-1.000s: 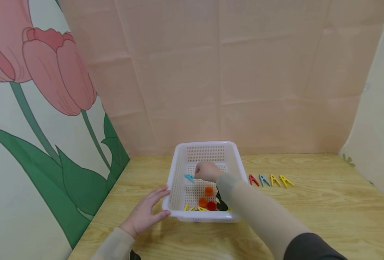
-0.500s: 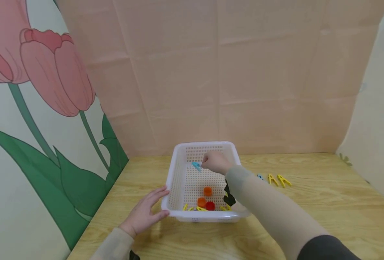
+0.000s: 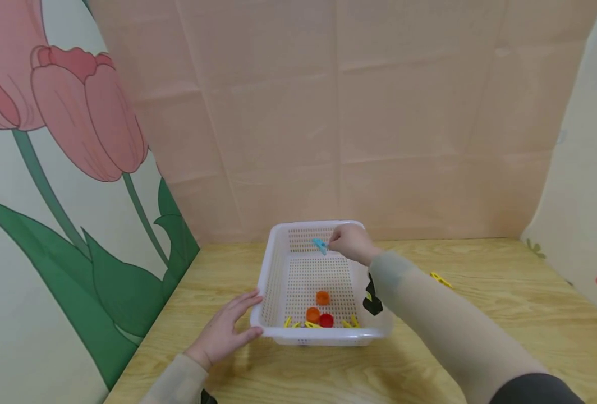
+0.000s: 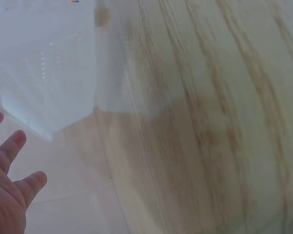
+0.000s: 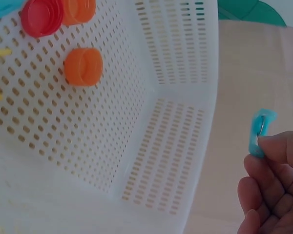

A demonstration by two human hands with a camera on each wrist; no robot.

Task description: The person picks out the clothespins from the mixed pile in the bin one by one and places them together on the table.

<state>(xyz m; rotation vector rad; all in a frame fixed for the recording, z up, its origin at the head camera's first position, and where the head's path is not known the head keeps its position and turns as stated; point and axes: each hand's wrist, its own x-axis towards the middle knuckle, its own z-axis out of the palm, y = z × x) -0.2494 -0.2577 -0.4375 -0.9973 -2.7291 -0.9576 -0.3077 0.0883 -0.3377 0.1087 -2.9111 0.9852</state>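
Observation:
A light-blue plastic clothespin (image 3: 320,246) is pinched between thumb and forefinger of my right hand (image 3: 353,243), above the far end of the white perforated basket (image 3: 265,280). In the right wrist view the same clothespin (image 5: 259,131) shows its metal spring, with the other fingers of the hand (image 5: 278,180) curled below it. My left hand (image 3: 226,329) rests at the basket's near left corner, fingers stretched along the rim. Inside the basket lie orange bottle caps (image 3: 322,297), a red cap (image 3: 326,320) and several yellow clothespins (image 3: 350,322).
On the wooden table (image 3: 248,376), right of the basket, a yellow clothespin (image 3: 441,280) shows beyond my right sleeve, which hides part of the table. A pinkish sheet (image 3: 339,140) hangs behind the table, and a tulip-patterned wall (image 3: 91,112) stands on the left.
My right hand has moved up and to the right with the blue clothespin, from mid-basket to its far end. My sleeve now covers most of the clothespin row. The left hand stays put.

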